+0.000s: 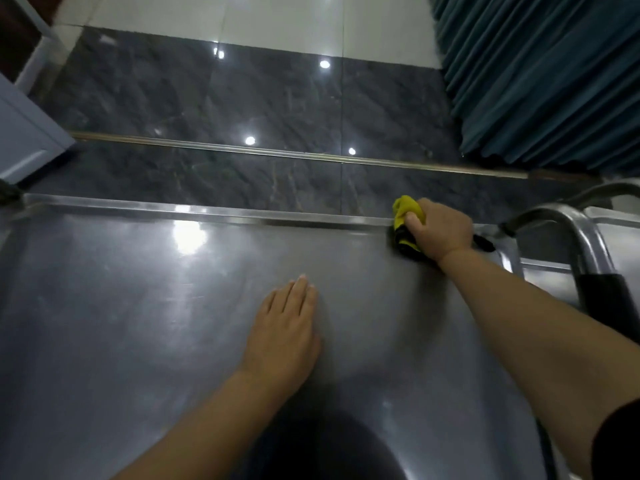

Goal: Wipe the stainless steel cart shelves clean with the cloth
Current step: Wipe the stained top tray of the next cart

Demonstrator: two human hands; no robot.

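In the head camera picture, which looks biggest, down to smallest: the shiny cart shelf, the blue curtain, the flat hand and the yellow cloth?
1. cart shelf: fills the lower picture.
2. curtain: top right corner.
3. left hand: flat on the shelf, nearer the camera.
4. cloth: bunched, partly hidden by the right hand.

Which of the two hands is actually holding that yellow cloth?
The right hand: it grips the bunched yellow cloth at the far rim of the shelf. The left hand holds nothing and lies flat on the steel.
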